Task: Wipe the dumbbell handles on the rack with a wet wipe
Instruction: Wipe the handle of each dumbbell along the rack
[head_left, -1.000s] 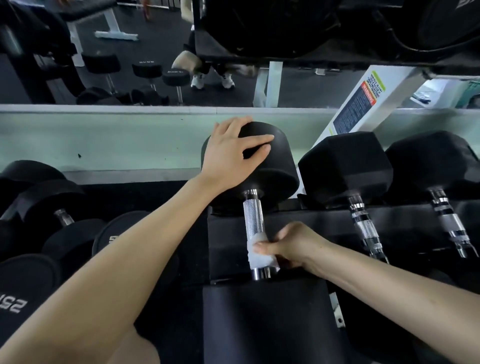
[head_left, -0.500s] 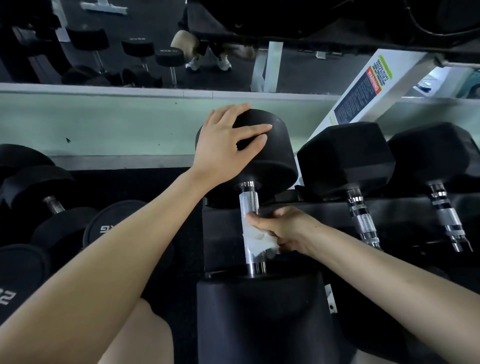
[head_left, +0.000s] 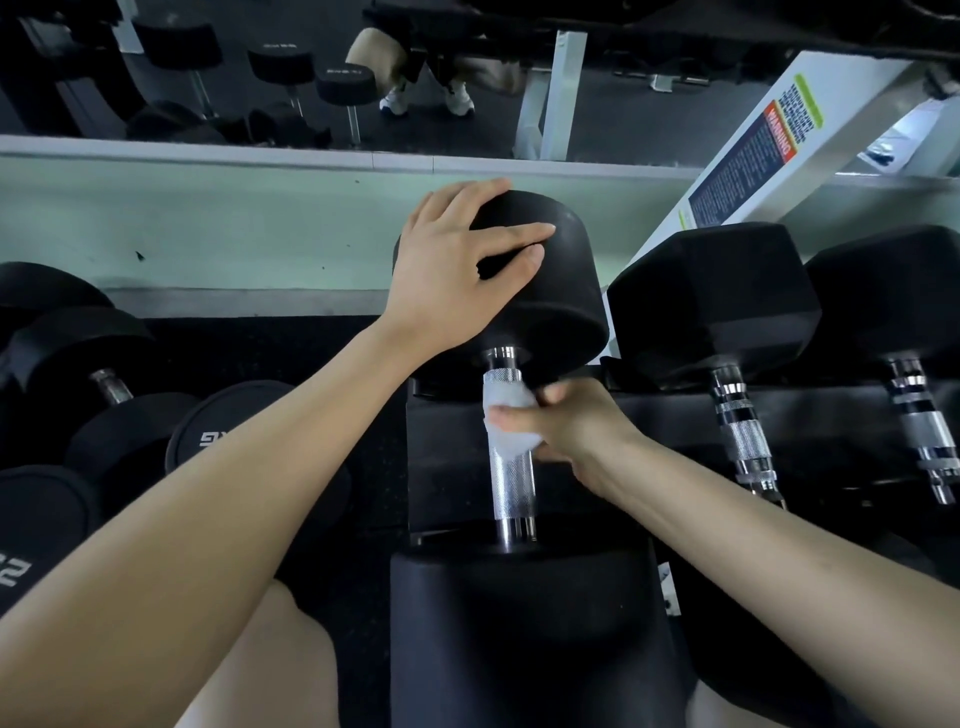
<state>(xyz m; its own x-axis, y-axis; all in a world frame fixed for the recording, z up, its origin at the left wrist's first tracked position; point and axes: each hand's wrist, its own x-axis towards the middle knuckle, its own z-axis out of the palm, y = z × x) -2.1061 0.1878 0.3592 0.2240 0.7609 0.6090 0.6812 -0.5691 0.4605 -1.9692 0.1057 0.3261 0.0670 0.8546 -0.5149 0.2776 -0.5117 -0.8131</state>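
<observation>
The rack (head_left: 447, 467) carries three dumbbells in view: one round dumbbell (head_left: 550, 312) in the middle and two hexagonal dumbbells (head_left: 717, 296) at its 3 o'clock. More dumbbells (head_left: 83, 353) sit lower at 9 o'clock; how many there are I cannot tell. The handle (head_left: 513, 483) runs from 12 to 6 o'clock. The left hand (head_left: 447, 280) lies flat, fingers spread, on the far head. The right hand (head_left: 576, 423) is clamped around the one wet wipe (head_left: 506, 410) at the 12 o'clock end of the handle, so bare metal lies toward 6 o'clock from it. I think the next stroke goes that way; this hand is also nearer to the two other handles
</observation>
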